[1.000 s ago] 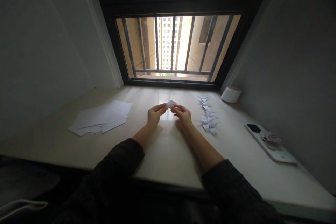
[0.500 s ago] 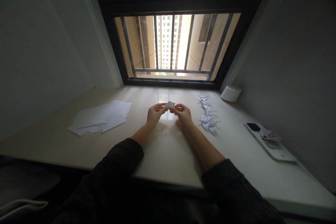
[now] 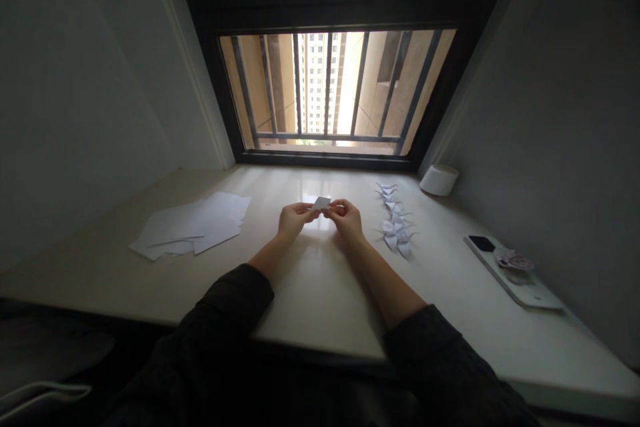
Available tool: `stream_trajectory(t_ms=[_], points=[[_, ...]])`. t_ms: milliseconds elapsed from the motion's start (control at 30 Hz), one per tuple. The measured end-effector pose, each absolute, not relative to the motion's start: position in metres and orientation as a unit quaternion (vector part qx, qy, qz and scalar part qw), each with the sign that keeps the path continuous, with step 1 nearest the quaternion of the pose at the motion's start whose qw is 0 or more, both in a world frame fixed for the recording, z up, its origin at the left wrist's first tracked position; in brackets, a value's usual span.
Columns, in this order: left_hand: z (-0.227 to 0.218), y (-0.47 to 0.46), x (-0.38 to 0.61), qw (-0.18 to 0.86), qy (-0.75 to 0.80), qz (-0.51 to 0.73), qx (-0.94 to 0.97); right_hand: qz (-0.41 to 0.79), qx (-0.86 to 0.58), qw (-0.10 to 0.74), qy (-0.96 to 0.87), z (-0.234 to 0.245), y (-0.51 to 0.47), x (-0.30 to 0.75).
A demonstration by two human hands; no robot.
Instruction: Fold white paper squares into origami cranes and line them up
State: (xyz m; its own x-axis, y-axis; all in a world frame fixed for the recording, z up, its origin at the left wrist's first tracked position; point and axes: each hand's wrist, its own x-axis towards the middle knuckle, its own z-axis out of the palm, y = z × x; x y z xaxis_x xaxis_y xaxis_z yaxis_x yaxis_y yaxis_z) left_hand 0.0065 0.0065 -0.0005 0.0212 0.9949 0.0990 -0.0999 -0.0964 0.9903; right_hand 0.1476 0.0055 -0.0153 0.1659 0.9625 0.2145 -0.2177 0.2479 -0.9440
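A small folded piece of white paper [image 3: 321, 203] is held up between my two hands, above the middle of the windowsill. My left hand [image 3: 294, 219] pinches its left side between thumb and fingers. From the other side, my right hand [image 3: 347, 217] grips the lower right edge in the same way. To the right of my hands stands a row of several folded paper cranes [image 3: 394, 217]. A loose stack of white paper sheets [image 3: 200, 223] lies off to the left.
The pale windowsill [image 3: 320, 307] ends at a front edge near my forearms. A phone [image 3: 515, 273] with a round sticker-like grip lies at the right. A white cylindrical object [image 3: 439, 180] sits in the back right corner by the barred window [image 3: 327, 90].
The folded paper has turned slightly and shifted a little left and down in my hands. Both hands keep their pinch; the sheets and cranes have not moved.
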Motion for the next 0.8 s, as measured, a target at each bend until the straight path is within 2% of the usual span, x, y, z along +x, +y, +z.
stream_trajectory(t_ms=[200, 400, 800], points=[[-0.0043, 0.0072, 0.0065, 0.570, 0.409, 0.503, 0.504, 0.453, -0.405, 0.648, -0.459, -0.0134, 0.0075, 0.1527], [-0.0092, 0.0078, 0.0041, 0.556, 0.412, 0.504, 0.517, 0.500, -0.371, 0.620, -0.477, -0.0142, 0.0071, 0.1544], [-0.0040, 0.0096, 0.0024, 0.563, 0.436, 0.492, 0.501, 0.496, -0.374, 0.629, -0.468, -0.0102, 0.0050, 0.1514]])
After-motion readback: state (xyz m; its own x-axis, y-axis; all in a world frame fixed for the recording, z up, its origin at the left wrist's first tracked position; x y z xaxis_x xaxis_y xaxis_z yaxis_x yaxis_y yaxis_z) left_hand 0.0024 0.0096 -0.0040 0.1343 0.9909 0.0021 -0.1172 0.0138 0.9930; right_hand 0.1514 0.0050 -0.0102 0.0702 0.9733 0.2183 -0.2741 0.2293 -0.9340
